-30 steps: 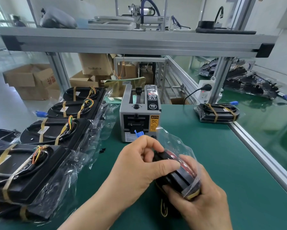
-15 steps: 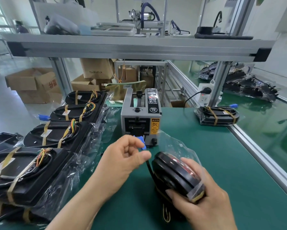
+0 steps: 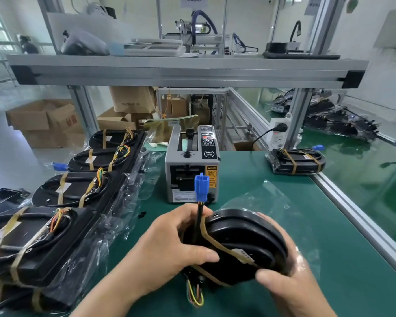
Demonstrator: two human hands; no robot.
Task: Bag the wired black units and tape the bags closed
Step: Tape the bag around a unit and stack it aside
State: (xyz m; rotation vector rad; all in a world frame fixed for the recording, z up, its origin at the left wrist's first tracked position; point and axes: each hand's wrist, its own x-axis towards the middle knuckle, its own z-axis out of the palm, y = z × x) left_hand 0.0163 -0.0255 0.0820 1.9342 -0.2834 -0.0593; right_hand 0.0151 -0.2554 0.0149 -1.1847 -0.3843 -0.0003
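I hold a round black unit [image 3: 242, 243] bound with tan tape above the green mat. My left hand [image 3: 169, 248] grips its left side, with the black cable running up between the fingers to a blue connector [image 3: 201, 183]. My right hand [image 3: 290, 287] grips the unit's lower right edge through a clear plastic bag [image 3: 281, 207], which covers the unit's far side. Coloured wires [image 3: 195, 296] hang below the unit.
A grey tape dispenser [image 3: 192, 165] stands just beyond my hands. Several taped black units on plastic bags [image 3: 78, 191] lie in a row at the left. One bagged unit [image 3: 295, 161] sits at the far right by the aluminium rail [image 3: 352, 216]. A shelf beam [image 3: 185, 72] crosses overhead.
My left hand let go of the blue connector and closed on the unit's left side. The unit tilted up, and the connector now stands above my fingers.
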